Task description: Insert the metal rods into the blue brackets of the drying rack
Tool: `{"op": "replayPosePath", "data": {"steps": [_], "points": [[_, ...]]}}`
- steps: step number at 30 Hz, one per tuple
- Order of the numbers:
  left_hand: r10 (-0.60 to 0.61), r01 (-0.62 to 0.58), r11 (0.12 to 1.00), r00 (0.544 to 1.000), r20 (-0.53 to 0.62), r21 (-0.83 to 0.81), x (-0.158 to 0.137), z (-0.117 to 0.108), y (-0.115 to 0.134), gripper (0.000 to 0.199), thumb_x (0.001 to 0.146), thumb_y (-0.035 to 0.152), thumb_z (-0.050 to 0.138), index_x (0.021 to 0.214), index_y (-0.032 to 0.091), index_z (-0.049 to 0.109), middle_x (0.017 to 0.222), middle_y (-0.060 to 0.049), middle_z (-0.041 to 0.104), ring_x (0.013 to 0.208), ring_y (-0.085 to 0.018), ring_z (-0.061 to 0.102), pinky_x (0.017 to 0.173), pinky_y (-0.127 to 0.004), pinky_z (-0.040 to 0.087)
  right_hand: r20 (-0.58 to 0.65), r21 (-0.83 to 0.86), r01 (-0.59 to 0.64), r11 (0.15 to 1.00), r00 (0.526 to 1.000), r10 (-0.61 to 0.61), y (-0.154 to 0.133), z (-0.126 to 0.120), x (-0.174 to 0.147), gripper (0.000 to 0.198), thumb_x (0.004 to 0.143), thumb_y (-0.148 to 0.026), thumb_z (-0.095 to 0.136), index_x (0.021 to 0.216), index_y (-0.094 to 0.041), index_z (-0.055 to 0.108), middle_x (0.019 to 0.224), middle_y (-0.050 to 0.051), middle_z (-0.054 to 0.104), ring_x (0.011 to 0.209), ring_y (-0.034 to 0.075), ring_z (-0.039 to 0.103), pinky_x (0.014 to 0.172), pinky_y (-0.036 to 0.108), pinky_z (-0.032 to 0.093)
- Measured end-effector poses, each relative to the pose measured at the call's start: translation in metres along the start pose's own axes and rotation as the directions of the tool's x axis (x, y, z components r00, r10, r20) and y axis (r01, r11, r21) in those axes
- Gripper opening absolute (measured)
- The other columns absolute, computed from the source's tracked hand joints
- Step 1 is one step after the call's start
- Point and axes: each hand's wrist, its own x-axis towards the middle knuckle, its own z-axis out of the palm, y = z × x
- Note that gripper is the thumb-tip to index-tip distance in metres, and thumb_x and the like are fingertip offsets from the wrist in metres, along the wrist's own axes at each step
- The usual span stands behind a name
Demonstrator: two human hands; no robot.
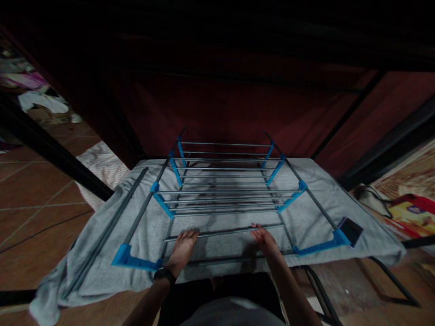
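Note:
A rack of grey metal tubes with blue plastic brackets [292, 202] lies on a grey blanket before me, its thin crossbars in tiers. Across its near end I hold one thin metal rod [220, 233] with both hands. My left hand [183, 249], with a dark band at the wrist, is closed over the rod's left part. Toward the right part, my right hand [264, 237] has its fingers curled around it. The rod spans roughly between the two side tubes; whether its ends touch them I cannot tell. A lower tube [220, 261] runs nearer my body between blue corner pieces [136, 260].
Loose long tubes [108, 231] lie on the blanket at left. A phone-like dark flat object [350, 231] rests by the right corner piece. Dark red panels [231, 108] stand behind the rack. A red and yellow package [413, 215] is at far right; clothes [41, 97] are heaped at far left.

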Motion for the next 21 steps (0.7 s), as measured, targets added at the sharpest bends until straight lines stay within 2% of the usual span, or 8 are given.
{"op": "replayPosePath", "data": {"steps": [6, 12, 21], "points": [[-0.037, 0.038, 0.998, 0.999, -0.021, 0.054, -0.001, -0.001, 0.0, 0.062, 0.084, -0.001, 0.033, 0.133, 0.025, 0.06, 0.131, -0.008, 0.066, 0.123, -0.026, 0.058, 0.104, -0.045, 0.044, -0.018, 0.032, 0.011, 0.999, 1.0, -0.011, -0.004, -0.003, 0.002, 0.015, 0.065, -0.022, 0.075, 0.076, -0.021, 0.065, 0.08, 0.002, 0.076, 0.086, 0.021, 0.074, 0.081, 0.031, 0.062], [-0.076, 0.078, 0.995, 0.996, -0.04, 0.065, -0.003, -0.004, 0.001, 0.058, 0.086, 0.0, 0.035, 0.131, 0.026, 0.06, 0.127, -0.008, 0.067, 0.118, -0.025, 0.059, 0.103, -0.043, 0.04, 0.007, 0.048, 0.025, 0.999, 1.0, -0.026, -0.008, -0.006, 0.001, 0.016, 0.066, -0.025, 0.075, 0.08, -0.022, 0.067, 0.083, 0.003, 0.076, 0.086, 0.022, 0.074, 0.079, 0.034, 0.063], [-0.098, 0.103, 0.991, 0.994, -0.054, 0.089, -0.002, 0.002, -0.006, 0.051, 0.091, 0.005, 0.035, 0.131, 0.025, 0.06, 0.125, -0.007, 0.067, 0.117, -0.023, 0.057, 0.101, -0.037, 0.037, 0.018, 0.062, 0.076, 0.995, 0.997, -0.077, -0.015, -0.012, 0.004, 0.026, 0.063, -0.027, 0.081, 0.081, -0.022, 0.063, 0.086, 0.003, 0.075, 0.091, 0.022, 0.073, 0.091, 0.04, 0.059]]}}
